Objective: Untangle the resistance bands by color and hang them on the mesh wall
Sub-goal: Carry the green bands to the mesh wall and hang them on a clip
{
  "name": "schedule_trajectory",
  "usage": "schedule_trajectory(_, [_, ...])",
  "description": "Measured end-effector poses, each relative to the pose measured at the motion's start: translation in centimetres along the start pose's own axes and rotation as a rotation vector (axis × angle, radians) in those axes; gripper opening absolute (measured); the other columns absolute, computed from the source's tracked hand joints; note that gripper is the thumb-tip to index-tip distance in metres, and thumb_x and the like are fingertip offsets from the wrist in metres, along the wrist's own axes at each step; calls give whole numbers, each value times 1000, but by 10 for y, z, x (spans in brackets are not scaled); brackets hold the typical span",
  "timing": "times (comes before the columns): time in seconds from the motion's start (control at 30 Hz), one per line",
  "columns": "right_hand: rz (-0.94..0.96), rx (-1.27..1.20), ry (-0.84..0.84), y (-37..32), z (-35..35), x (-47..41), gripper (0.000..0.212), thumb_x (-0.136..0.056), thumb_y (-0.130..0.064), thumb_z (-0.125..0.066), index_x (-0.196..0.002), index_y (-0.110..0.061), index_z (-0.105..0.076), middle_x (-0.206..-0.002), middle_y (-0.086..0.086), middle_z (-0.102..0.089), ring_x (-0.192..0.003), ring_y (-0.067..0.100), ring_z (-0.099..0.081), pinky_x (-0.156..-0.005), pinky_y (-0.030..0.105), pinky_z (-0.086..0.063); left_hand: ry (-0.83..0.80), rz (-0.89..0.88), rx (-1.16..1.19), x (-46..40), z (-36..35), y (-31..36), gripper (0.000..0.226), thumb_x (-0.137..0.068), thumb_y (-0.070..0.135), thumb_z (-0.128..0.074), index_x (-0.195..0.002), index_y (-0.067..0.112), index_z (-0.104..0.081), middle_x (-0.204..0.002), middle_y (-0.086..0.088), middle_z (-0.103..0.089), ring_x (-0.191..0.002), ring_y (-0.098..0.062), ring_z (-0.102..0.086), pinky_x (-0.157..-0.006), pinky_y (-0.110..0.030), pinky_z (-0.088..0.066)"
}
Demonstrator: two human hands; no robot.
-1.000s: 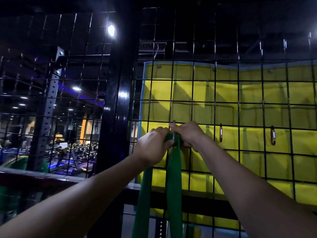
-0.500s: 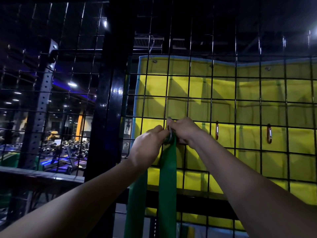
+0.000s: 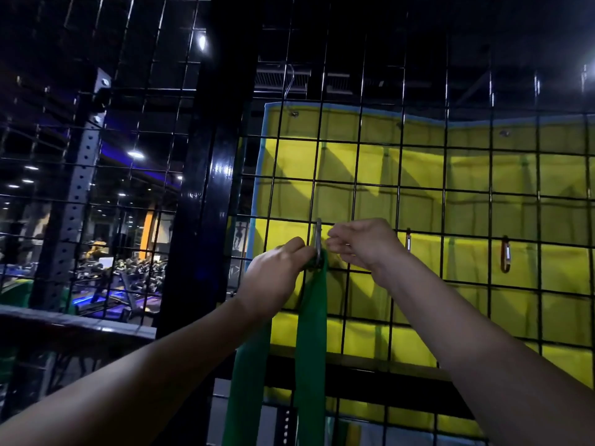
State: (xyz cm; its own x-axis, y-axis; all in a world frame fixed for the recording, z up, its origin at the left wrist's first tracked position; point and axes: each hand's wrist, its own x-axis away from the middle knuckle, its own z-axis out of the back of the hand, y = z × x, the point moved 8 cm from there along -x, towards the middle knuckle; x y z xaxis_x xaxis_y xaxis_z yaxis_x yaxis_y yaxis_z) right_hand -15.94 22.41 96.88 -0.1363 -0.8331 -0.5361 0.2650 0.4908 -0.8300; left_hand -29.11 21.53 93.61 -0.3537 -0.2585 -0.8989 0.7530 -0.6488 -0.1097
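Observation:
A green resistance band (image 3: 310, 320) hangs in two strands from a silver carabiner (image 3: 318, 242) clipped to the black mesh wall (image 3: 415, 185). My left hand (image 3: 277, 278) grips the band's top fold just below and left of the carabiner. Just right of the carabiner is my right hand (image 3: 362, 243), its fingers loosely curled with the tips near the clip; whether they touch it cannot be told. The band's lower ends run out of view at the bottom.
Two more carabiners, one silver-red (image 3: 408, 241) and one orange (image 3: 505, 254), hang on the mesh to the right. A yellow mat (image 3: 467, 175) lies behind the mesh. A thick black post (image 3: 209, 188) stands left of the band, with a gym floor beyond.
My right hand has drawn back to the right off the carabiner, which now shows between the hands. The band's top sits in the clip. My left hand stays on the band.

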Motion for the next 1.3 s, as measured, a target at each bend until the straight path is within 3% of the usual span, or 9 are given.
schedule_trajectory(0.2, [-145, -171, -30, 7, -10, 10, 10, -87, -1, -57, -80, -3, -64, -70, 6, -62, -60, 11, -52, -59, 20, -45, -7, 4, -43, 0, -2, 0, 29, -91, 6, -51, -114, 22, -59, -99, 0, -57, -78, -19, -60, -57, -31, -45])
schedule_trajectory(0.37, [-173, -37, -58, 2, -16, 9, 12, -89, -2, -56, -80, -5, -63, -67, 7, -58, -56, 13, -51, -56, 21, -44, -16, 5, -40, 0, -3, 0, 29, -93, 9, -48, -117, 23, -56, -102, 2, -55, -80, -16, -58, -60, -26, -44])
schedule_trajectory(0.5, [-222, 126, -28, 0, -26, 3, 11, -88, -6, -59, -97, -2, -63, -71, 10, -53, -54, 15, -43, -50, 23, -35, -18, 1, -42, -1, -2, 0, 31, -91, 4, -49, -116, 22, -57, -98, 0, -55, -79, -19, -58, -57, -25, -35])
schedule_trajectory(0.57, [-222, 260, 3, -4, -28, 3, 8, -86, -7, -61, -82, -3, -57, -63, 8, -46, -51, 14, -38, -47, 23, -31, -29, 0, -39, -1, -3, 0, 32, -91, 4, -49, -117, 21, -56, -99, 0, -54, -80, -20, -58, -58, -26, -36])
schedule_trajectory(0.67, [-207, 356, 19, -3, -27, 0, 29, -87, -10, -60, -63, -7, -44, -59, 6, -41, -48, 15, -33, -44, 23, -27, -44, -15, -35, -1, -3, 0, 34, -91, 4, -49, -119, 21, -55, -101, 0, -54, -83, -20, -58, -59, -27, -40])
schedule_trajectory(0.83, [-179, 193, 60, 6, -25, 4, 18, -86, -13, -62, -99, -1, -64, -83, 11, -58, -55, 14, -43, -48, 23, -33, -52, -23, -35, -2, -4, -2, 34, -92, 5, -46, -121, 22, -53, -104, 1, -53, -87, -18, -58, -63, -28, -45])
schedule_trajectory(1.03, [125, 130, 73, 8, -21, 26, 19, -86, -16, -64, -102, -6, -66, -94, 5, -65, -79, 12, -59, -66, 17, -47, 2, 60, 83, -2, 1, -5, 22, -94, 12, -47, -112, 16, -59, -99, -4, -56, -80, -25, -60, -61, -36, -44])
schedule_trajectory(1.13, [197, 260, 69, 28, -25, 43, 33, -78, -21, -72, -109, -18, -61, -109, 6, -61, -99, 19, -60, -84, 30, -51, 39, 140, 184, 2, 5, -5, 25, -95, 16, -46, -117, 15, -59, -106, -6, -58, -87, -26, -59, -68, -38, -47])
schedule_trajectory(1.3, [304, 548, 28, 20, -18, 54, 38, -86, -13, -62, -123, -15, -57, -83, -2, -52, -77, 13, -50, -65, 22, -41, 69, 254, 371, 13, 9, -7, 30, -92, 10, -51, -120, 18, -59, -115, 0, -60, -95, -13, -56, -77, -28, -47])
